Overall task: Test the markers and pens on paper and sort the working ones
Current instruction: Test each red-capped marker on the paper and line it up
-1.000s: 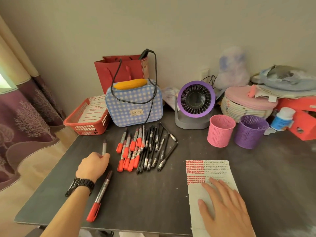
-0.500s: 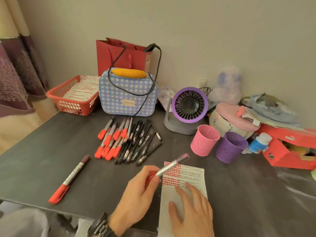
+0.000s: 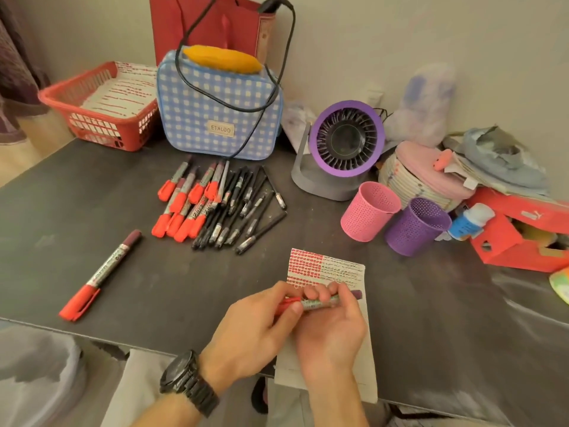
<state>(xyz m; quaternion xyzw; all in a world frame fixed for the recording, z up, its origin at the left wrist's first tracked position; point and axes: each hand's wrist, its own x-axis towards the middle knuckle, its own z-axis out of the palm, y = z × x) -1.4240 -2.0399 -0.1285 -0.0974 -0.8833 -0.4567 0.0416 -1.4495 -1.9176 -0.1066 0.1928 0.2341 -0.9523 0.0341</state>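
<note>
Dark table (image 3: 92, 192): left hand (image 3: 255, 331) and right hand (image 3: 334, 332) together hold one marker (image 3: 320, 302).

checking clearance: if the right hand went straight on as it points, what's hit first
Likely the purple desk fan with grey stand, beyond the marked white paper sheet; depth unclear.

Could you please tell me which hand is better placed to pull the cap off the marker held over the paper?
The left hand: its thumb and fingers pinch the red cap end of the marker, while the right hand grips the barrel over the paper, so it likely steadies.
</note>
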